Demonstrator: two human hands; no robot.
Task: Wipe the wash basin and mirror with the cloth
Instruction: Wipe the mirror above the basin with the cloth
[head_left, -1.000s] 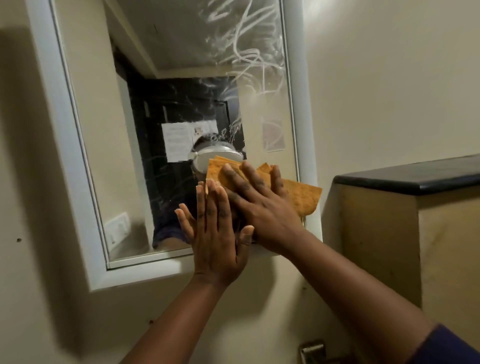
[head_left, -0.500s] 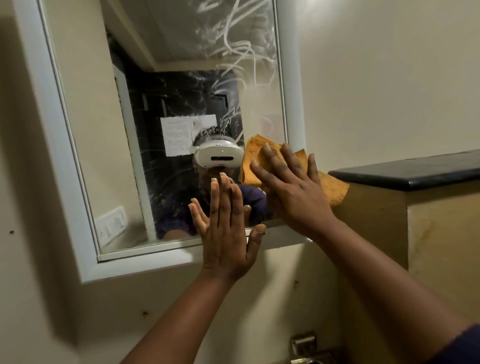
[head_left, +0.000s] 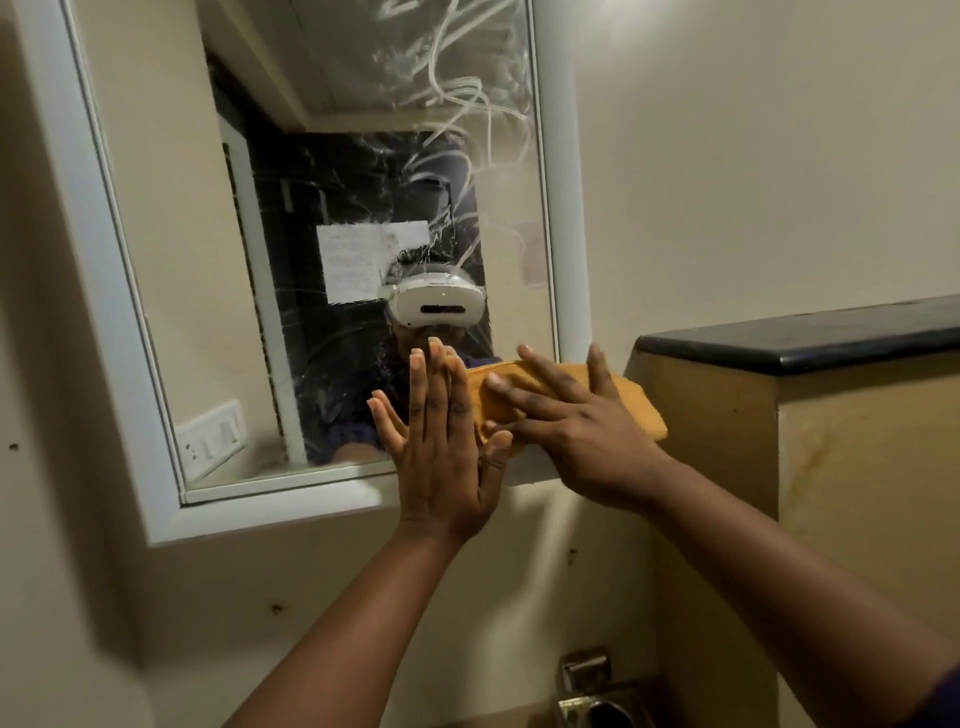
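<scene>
Orange cloth (head_left: 631, 402) sits lower on the mirror (head_left: 332, 249) than it did half a second ago: your right hand (head_left: 576, 423) has swept it down from beside the reflected headset (head_left: 435, 305) to the glass's bottom right corner, where it overlaps the white frame (head_left: 563, 208) and the wall beside it. That right hand lies flat on the cloth with fingers spread wide, pressing it to the surface rather than gripping it. Your left hand (head_left: 441, 441) has hardly moved; it stays open, fingers straight and together, palm toward the lower edge of the glass, holding nothing, and its thumb side just meets the cloth's left end. Whether the palm actually touches the glass, you cannot tell. White swirled smears (head_left: 457, 98) remain across the upper right of the mirror, well above the cloth. To the right, a dark ledge (head_left: 800, 338) tops a stained beige partition (head_left: 857, 467), close to the cloth's right end. Below your arms, a metal tap fitting (head_left: 587, 675) shows at the bottom edge; the wash basin itself is out of view. In the reflection, a white paper notice (head_left: 358, 260) hangs on a dark wall, its writing too blurred to read, and a switch plate (head_left: 210, 439) shows at the lower left.
</scene>
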